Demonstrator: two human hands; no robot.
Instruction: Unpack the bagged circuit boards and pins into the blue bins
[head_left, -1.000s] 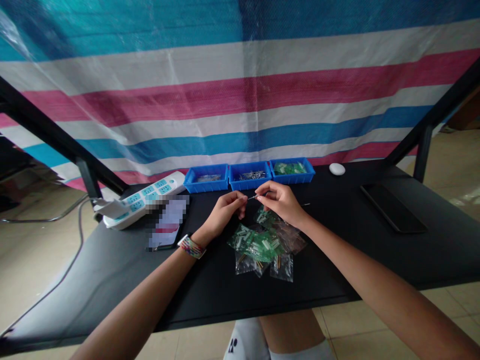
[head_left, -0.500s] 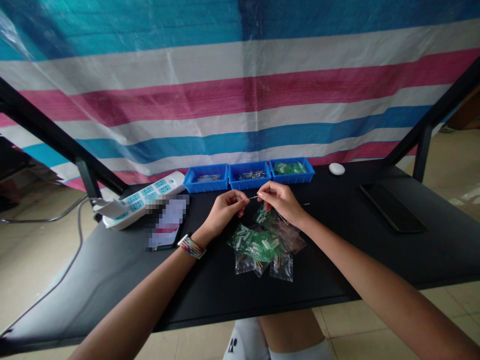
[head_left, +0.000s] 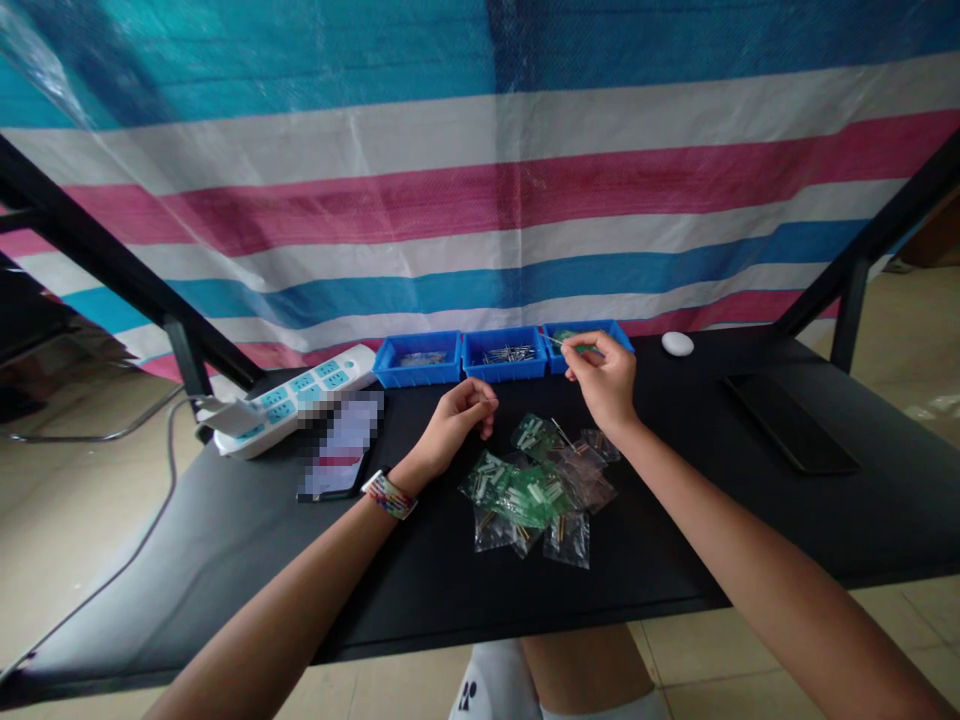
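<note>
My right hand (head_left: 602, 378) is raised by the front of the right blue bin (head_left: 626, 345), pinching a thin metal pin (head_left: 553, 341) whose tip points left. Over the black table, my left hand (head_left: 459, 415) is curled with thumb and forefinger together; whatever is between them is too small to make out. Between my forearms lies a pile of small green packets (head_left: 531, 492) with pale pieces in them. Clear bags (head_left: 568, 540) with brass-coloured pins stick out at its near side. One loose metal pin (head_left: 561, 432) rests on the pile's far side.
The middle blue bin (head_left: 504, 370) holds many metal pins, and the left blue bin (head_left: 417, 374) small clear pieces. A power strip (head_left: 304, 400) and a phone (head_left: 346, 445) lie left. On the right are a white mouse (head_left: 677, 344) and a dark phone (head_left: 791, 425).
My right hand has moved away from my left hand, up and right toward the right bin, with the thin metal pin. My left hand has stayed nearly in place.
</note>
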